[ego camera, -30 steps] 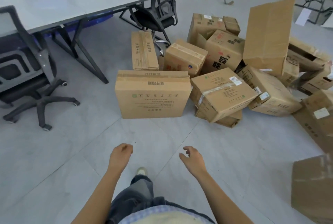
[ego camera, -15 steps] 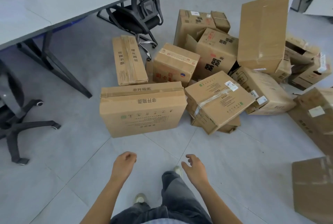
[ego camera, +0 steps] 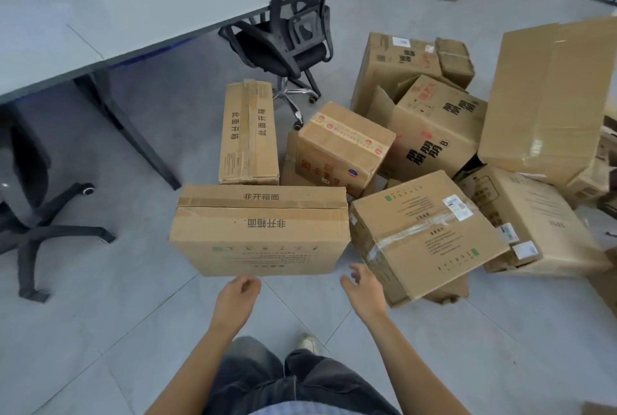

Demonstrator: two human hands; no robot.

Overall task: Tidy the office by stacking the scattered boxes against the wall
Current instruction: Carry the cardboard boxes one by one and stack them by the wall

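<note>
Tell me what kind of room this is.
Most likely an office, perhaps just after a delivery or a move: a long grey desk with a black mesh swivel chair beside it, and taped cardboard boxes heaped on the tiled floor.

Scattered brown cardboard boxes [ego camera: 414, 160] on grey floor, nearest one [ego camera: 260, 231] taped.

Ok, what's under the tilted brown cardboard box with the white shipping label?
The tilted brown cardboard box rests on another brown cardboard piece, only its edge showing; the rest is covered.

"非开箱面" on nearest box [ego camera: 263, 234]
</note>
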